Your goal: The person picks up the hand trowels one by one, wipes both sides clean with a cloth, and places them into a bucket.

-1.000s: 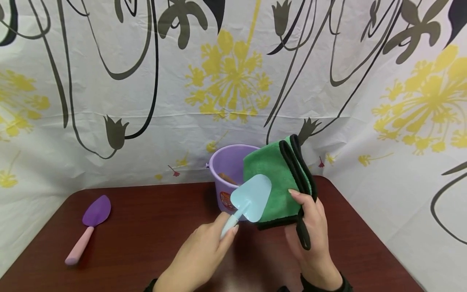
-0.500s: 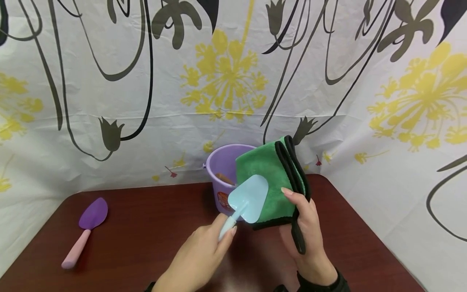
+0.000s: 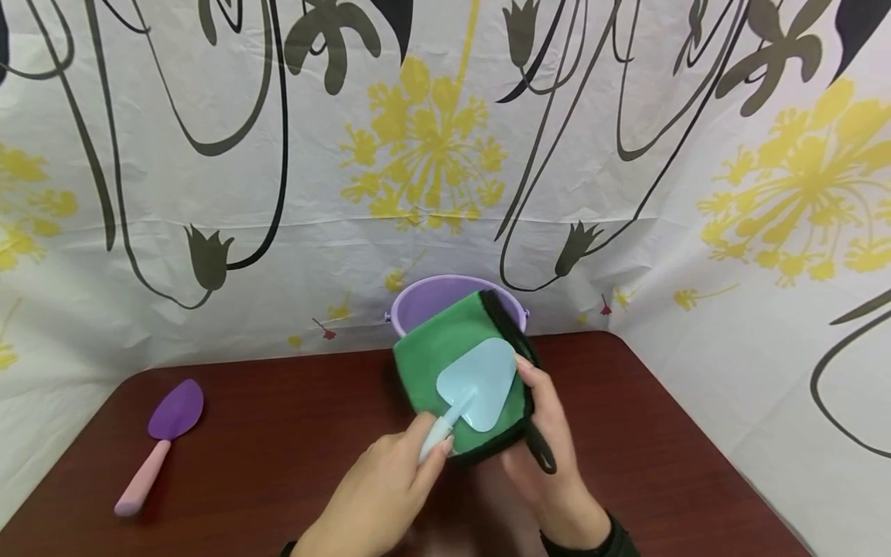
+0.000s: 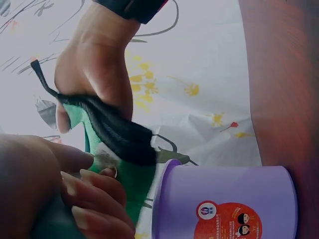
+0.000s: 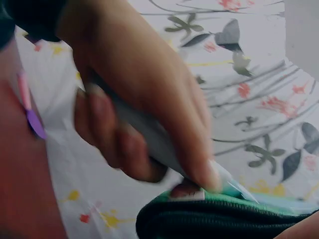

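Note:
My left hand [image 3: 379, 483] grips the handle of a light blue toy trowel [image 3: 476, 383], its blade angled up and to the right. A folded green cloth [image 3: 435, 344] with black edging and a black hanging loop is held by my right hand [image 3: 553, 472], thumb in front at its right edge. The cloth lies behind the trowel's blade in the head view, and my right thumb tip is right at the blade's edge. In the left wrist view, the left fingertips [image 4: 102, 186] overlap the cloth.
Behind the cloth, a purple bucket [image 3: 425, 298] with an orange-red label stands at the table's back edge, partly covered. A purple trowel with a pink handle [image 3: 163, 437] lies on the dark red-brown table [image 3: 278, 433] at left. A patterned sheet [image 3: 313, 193] hangs behind.
My right hand has brought the cloth left and a little down, so it now backs the blue trowel and hides the bucket's front. The left hand stays nearly in place. The view shifts slightly.

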`<state>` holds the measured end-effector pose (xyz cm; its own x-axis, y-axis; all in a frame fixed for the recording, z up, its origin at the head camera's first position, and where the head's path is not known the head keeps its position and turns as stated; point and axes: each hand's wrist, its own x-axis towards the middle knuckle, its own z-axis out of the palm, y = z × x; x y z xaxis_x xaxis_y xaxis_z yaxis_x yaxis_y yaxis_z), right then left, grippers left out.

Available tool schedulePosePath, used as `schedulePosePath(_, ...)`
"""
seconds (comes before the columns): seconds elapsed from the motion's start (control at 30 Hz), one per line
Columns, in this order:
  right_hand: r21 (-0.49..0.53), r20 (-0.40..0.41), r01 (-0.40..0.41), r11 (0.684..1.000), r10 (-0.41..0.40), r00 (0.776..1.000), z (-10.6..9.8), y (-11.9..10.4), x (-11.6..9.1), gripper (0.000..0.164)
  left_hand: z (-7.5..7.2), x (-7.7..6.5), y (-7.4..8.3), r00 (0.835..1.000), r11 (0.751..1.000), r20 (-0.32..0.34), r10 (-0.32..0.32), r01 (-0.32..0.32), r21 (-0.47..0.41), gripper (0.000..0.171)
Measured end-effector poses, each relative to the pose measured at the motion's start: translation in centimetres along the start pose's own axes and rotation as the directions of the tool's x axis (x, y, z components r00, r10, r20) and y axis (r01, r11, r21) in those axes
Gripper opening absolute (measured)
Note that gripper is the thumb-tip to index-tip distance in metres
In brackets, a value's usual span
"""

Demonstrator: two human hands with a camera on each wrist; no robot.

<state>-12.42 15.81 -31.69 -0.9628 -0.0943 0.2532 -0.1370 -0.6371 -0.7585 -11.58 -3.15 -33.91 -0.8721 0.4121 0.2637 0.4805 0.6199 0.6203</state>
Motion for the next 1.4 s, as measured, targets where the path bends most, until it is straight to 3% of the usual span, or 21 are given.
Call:
schedulePosePath(0.17, -0.101, -0.023, -0.056, 0.993, 0.054, 0.998, 1.8, 0.9, 0.2, 0.048, -0.3, -0.1, -0.3, 0.999, 1.0, 0.04, -0.021, 0.021, -0.016, 0.027)
schedulePosePath(0.5, 0.006, -0.006, -0.145, 0.989, 0.145, 0.989, 1.8, 1.0, 0.4, 0.06, -0.1, -0.4, -0.6, 0.999, 0.999, 0.034, 0.012, -0.01, -0.039, 0.03)
schedulePosePath(0.73, 0.161, 0.022, -0.27, 0.949, 0.27, 0.963, 1.0, 0.4, 1.0, 0.054, 0.2, -0.3, -0.4, 0.998, 0.999, 0.056, -0.029, 0.03, -0.033, 0.031)
schedulePosePath(0.9, 0.205, -0.019, -0.209, 0.956, 0.217, 0.976, 0.8, 0.1, 1.1, 0.036, 0.3, -0.1, -0.3, 0.997, 0.999, 0.076, -0.017, 0.02, -0.038, 0.031)
schedulePosePath(1.07, 0.254, -0.079, -0.174, 0.951, 0.2, 0.977, 0.6, -0.6, 1.0, 0.03, 0.2, 0.0, -0.2, 0.995, 0.999, 0.101, -0.012, 0.017, -0.046, 0.032)
schedulePosePath(1.4, 0.284, -0.003, -0.062, 0.957, 0.065, 0.998, -0.6, -2.5, 0.7, 0.028, 0.0, -0.3, -0.1, 0.996, 1.0, 0.094, 0.001, -0.001, -0.004, 0.03)
